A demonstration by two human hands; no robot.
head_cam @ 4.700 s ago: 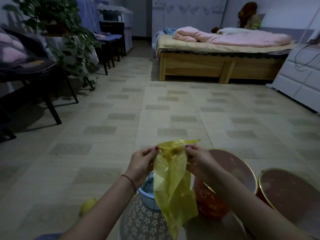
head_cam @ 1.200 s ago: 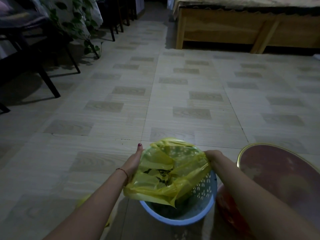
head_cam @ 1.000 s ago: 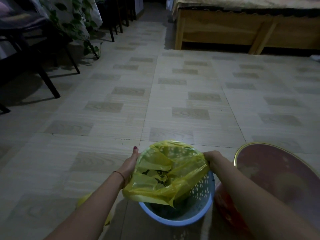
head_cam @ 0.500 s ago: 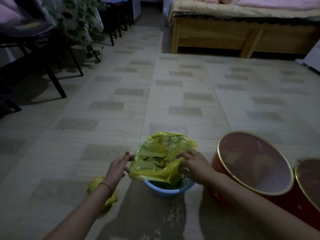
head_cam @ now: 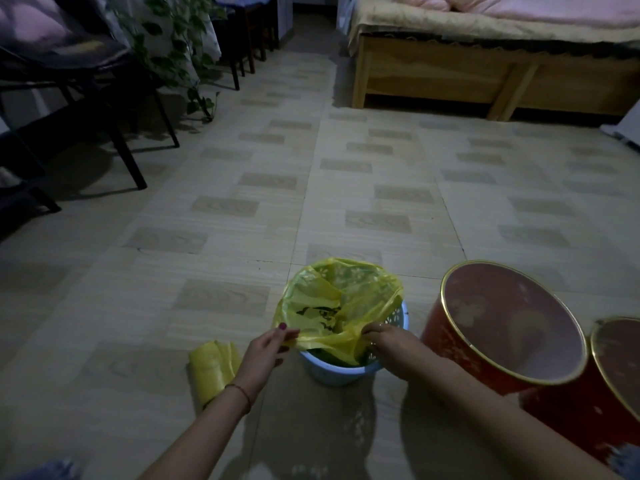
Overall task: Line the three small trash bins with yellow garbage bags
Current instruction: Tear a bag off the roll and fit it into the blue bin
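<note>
While both hands pinch the bag's [head_cam: 341,306] near edge, left grip [head_cam: 266,348] and right grip [head_cam: 389,344] sit level at lower centre; the bin's [head_cam: 337,370] uncovered near rim lies just below them.

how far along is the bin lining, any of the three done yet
None is finished. In hand: the yellow bag is opened inside the blue bin, its far edge over the rim, while the left hand and right hand pinch the near edge, which is not yet over. Left: both red bins show no bag. The bag roll lies on the floor.
</note>
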